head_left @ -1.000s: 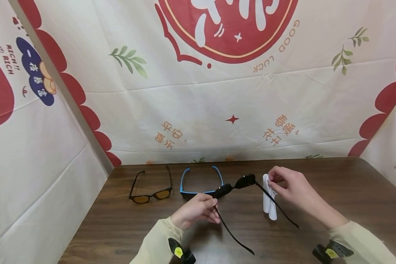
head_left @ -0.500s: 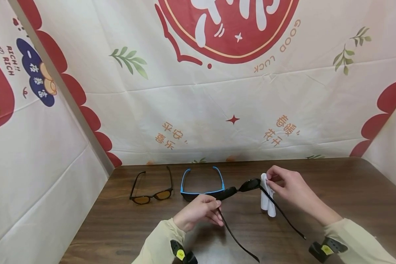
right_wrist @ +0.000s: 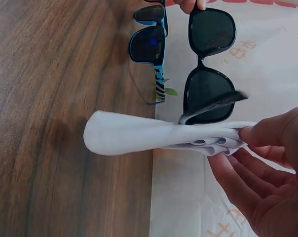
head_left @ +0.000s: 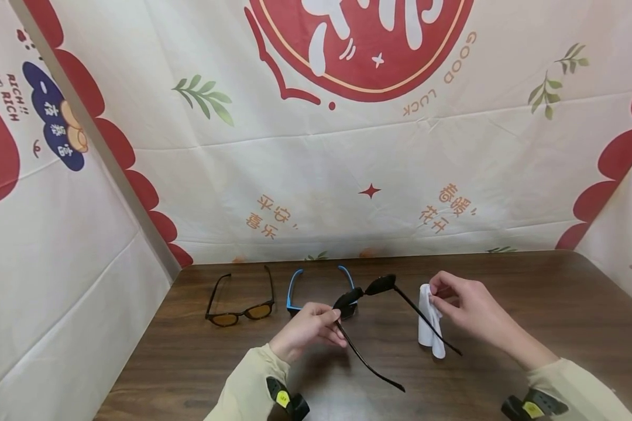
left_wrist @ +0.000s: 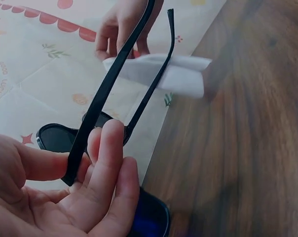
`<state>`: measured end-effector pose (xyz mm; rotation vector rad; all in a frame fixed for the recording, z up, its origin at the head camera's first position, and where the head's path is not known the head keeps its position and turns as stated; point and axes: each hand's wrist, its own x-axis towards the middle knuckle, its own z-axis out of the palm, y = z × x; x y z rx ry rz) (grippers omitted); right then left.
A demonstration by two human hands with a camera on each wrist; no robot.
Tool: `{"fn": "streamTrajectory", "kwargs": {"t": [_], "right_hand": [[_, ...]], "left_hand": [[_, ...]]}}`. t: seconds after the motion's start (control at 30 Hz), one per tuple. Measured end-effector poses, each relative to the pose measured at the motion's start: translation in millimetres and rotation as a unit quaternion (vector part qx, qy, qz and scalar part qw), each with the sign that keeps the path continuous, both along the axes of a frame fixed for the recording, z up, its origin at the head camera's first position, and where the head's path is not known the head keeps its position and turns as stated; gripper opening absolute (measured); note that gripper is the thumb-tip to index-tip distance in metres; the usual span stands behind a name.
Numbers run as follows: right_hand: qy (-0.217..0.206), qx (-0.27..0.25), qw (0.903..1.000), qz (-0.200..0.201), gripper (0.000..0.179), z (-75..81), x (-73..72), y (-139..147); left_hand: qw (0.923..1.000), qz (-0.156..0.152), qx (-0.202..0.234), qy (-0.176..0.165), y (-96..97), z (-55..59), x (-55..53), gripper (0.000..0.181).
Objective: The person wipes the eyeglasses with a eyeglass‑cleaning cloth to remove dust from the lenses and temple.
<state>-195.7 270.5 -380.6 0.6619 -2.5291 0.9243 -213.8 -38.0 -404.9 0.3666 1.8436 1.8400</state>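
Observation:
My left hand [head_left: 308,331] pinches black sunglasses [head_left: 380,285] between thumb and fingers, at the corner where one temple meets the frame. Both temples are unfolded and point down toward me and to the right. In the right wrist view the two dark lenses [right_wrist: 213,30] show. My right hand [head_left: 469,301] pinches the top of a white cloth [head_left: 429,327], which hangs down in loose folds. The far temple of the sunglasses overlaps the cloth in the head view. In the left wrist view the cloth [left_wrist: 173,76] stands beyond that temple.
Blue-framed sunglasses [head_left: 293,289] rest on the brown wooden table [head_left: 189,374], partly hidden behind my left hand and the black pair. Left of them lie dark-framed glasses with amber lenses [head_left: 259,310]. A printed white curtain [head_left: 316,169] hangs along the table's back edge.
The black sunglasses moved slightly right and down, then back left and up with my left hand. The cloth shifted a little left, then right again, still in my right hand's grip.

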Motion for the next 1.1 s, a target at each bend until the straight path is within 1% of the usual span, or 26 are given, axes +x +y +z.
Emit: {"fn": "streamTrajectory", "kwargs": {"t": [0.2,0.3,0.47,0.63,0.73,0.83,0.9,1.0,1.1], "right_hand": [[-0.008,-0.015,0.9998,0.010,0.027,0.8,5.0,-0.9],[-0.010,-0.021,0.9996,0.015,0.027,2.8,7.8,-1.7],[0.007,-0.028,0.9992,0.026,0.029,6.6,12.4,-1.4],[0.025,-0.036,0.9978,0.049,0.032,12.1,18.2,-0.3],[0.032,-0.040,0.9970,0.058,0.034,18.1,22.0,-1.3],[0.037,-0.046,0.9960,0.066,0.031,24.7,25.6,-2.8],[0.037,-0.052,0.9950,0.076,0.026,27.9,27.6,-4.0],[0.035,-0.060,0.9926,0.099,0.022,28.7,29.0,-7.3],[0.034,-0.060,0.9900,0.123,0.027,24.5,28.3,-11.5]], "left_hand": [[0.9997,0.023,0.003,0.011,-8.7,-0.1,-6.9,0.021],[0.9995,0.029,0.007,0.013,-13.8,-1.2,-9.7,0.021],[0.9992,0.033,0.005,0.023,-21.3,-2.4,-13.0,0.023],[0.9991,0.039,-0.004,0.019,-26.4,-3.2,-14.7,0.025],[0.9990,0.040,-0.005,0.016,-27.6,-3.6,-15.1,0.025],[0.9992,0.037,-0.001,0.015,-27.7,-4.1,-15.1,0.024],[0.9993,0.035,0.001,0.016,-27.2,-4.2,-14.8,0.025],[0.9992,0.036,0.000,0.015,-26.4,-4.7,-14.1,0.024],[0.9992,0.036,0.002,0.014,-25.4,-4.5,-13.2,0.024]]}}
